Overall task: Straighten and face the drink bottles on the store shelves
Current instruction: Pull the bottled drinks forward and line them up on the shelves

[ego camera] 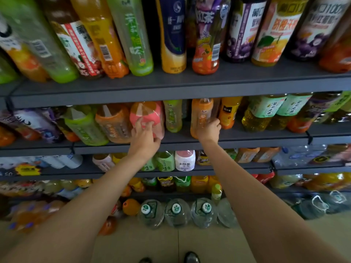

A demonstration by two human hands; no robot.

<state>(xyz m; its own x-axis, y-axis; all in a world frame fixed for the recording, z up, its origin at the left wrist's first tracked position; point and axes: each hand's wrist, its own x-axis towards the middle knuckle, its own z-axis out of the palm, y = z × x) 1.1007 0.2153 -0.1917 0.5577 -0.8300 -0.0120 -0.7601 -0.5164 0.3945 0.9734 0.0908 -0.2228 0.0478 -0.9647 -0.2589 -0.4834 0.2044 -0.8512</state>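
Note:
On the second shelf stand rows of drink bottles. My left hand grips the lower part of a pink-labelled bottle near the shelf's front edge. My right hand is wrapped around the base of an orange tea bottle that stands upright. Between the two stands a pale green bottle. Left of the pink one are an orange-labelled bottle and a green bottle.
The top shelf carries large bottles of juice and tea. Lower shelves hold smaller bottles, among them a white yoghurt drink. Big water jugs stand on the tiled floor. My shoes show at the bottom edge.

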